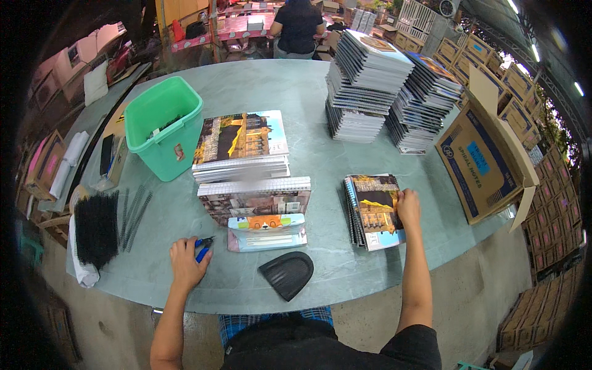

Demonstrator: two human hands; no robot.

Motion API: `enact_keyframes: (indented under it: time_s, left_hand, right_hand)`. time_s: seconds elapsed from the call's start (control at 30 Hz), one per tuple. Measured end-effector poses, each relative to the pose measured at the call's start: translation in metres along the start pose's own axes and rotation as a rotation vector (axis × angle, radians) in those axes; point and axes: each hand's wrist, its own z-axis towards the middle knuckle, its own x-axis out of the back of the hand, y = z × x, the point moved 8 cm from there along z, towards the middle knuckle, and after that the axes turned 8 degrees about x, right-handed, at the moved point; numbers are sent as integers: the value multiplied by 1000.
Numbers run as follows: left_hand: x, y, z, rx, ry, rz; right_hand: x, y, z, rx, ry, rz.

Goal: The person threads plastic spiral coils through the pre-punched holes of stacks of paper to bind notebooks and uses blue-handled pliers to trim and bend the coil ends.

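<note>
My left hand (187,261) rests near the table's front left, closed around blue-handled pliers (203,248) whose dark jaws point away from me. At the right, my right hand (408,209) has its fingers closed on the right edge of a spiral notebook (376,213) with a yellow and brown cover. That notebook lies on top of a short pile, coils toward the left. Between my hands stand a stack of similar notebooks (240,139), an upright bundle of pages (256,203), a pouch with a cartoon animal face (266,233) and a black curved pad (287,275).
A green bin (163,132) stands at the left, near a bunch of black spiral coils (97,228). Tall notebook stacks (364,86) rise at the back right, beside an open cardboard box (484,160). Another person (299,28) sits beyond the table (302,80).
</note>
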Motion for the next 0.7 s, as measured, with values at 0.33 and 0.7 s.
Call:
enact_keyframes:
  time_s: [0.33, 0.7]
  left_hand:
    - [12, -34, -1, -44, 135, 60]
    - [45, -300, 13, 531, 201, 423]
  right_hand:
    - [-49, -152, 26, 513, -177, -21]
    - [-67, -131, 69, 307, -245, 493]
